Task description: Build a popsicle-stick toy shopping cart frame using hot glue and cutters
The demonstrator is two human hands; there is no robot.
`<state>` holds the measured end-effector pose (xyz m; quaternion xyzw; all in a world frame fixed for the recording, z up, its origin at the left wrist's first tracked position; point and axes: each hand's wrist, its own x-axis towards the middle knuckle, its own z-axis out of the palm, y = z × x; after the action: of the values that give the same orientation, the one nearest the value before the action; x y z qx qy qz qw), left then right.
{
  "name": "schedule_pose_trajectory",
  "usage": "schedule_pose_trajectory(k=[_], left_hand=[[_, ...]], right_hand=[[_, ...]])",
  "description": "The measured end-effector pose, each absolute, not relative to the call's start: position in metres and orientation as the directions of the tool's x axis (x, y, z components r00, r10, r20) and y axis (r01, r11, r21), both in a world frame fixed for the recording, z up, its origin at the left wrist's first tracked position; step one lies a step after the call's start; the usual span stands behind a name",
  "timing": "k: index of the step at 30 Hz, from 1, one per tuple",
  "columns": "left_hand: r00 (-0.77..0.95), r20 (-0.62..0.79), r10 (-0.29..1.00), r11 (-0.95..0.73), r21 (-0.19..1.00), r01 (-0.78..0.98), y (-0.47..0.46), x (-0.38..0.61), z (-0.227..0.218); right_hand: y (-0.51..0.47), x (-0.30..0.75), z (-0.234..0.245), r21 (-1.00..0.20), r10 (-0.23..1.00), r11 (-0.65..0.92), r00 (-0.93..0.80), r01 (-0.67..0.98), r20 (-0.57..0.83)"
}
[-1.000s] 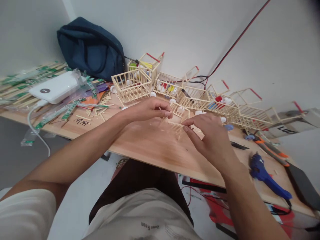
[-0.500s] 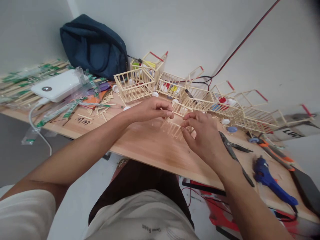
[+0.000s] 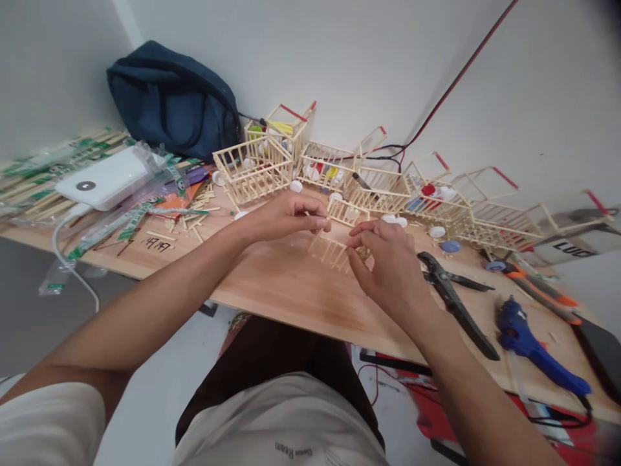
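Note:
Between my hands is a small basket frame (image 3: 332, 254) of thin wooden sticks, low over the table and blurred at its near side. My left hand (image 3: 298, 217) reaches in from the left, thumb and fingertips pinched at the frame's left end. On the other side my right hand (image 3: 385, 259) has its thumb and fingers bent together at the frame's right end. The exact grip of both hands is partly hidden by the fingers. Just behind stand model shopping carts made of sticks, such as the open one at the left (image 3: 255, 171), with white bottle caps (image 3: 295, 186) around them.
To the right lie black-handled cutters (image 3: 456, 304), a blue glue gun (image 3: 536, 343) and orange-black pliers (image 3: 538, 291). At the left are a white power bank (image 3: 111, 178), packaged sticks (image 3: 53, 175) and cut stick pieces (image 3: 194, 223). A dark blue bag (image 3: 174, 97) leans on the wall.
The camera view has shifted slightly. Both hands keep nearly the same pose around the stick frame.

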<state>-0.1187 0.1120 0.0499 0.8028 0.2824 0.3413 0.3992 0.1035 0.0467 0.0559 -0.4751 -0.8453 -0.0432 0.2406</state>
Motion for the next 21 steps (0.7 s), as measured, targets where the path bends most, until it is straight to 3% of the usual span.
schedule_pose_trajectory(k=[21], left_hand=[[0.509,0.355,0.784,-0.499,0.848,0.178,0.1064,-0.1123,0.0443]], right_hand=[[0.0416,0.1026,0.0517,-0.172,0.8,0.49,-0.362,0.855,0.479]])
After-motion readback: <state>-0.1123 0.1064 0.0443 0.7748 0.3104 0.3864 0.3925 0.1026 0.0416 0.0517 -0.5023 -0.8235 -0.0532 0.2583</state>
